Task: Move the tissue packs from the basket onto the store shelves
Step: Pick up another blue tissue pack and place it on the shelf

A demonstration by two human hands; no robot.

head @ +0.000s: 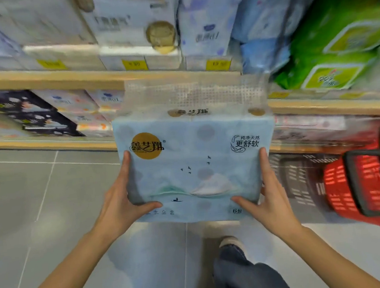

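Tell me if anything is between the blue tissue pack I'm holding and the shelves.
Nothing visible stands between. The blue tissue pack, gripped by the left hand and right hand, is in open air before the shelves, though those already look full of stock.

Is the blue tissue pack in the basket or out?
Out: the blue tissue pack is held between left hand and right hand, left of the red basket.

One held pack (196, 166); one basket (369, 187).

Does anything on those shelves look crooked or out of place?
Yes: the bright green plastic packs at upper right lean at a slant, unlike the squarer white boxes beside them. The pale blue tissue pack looks intact.
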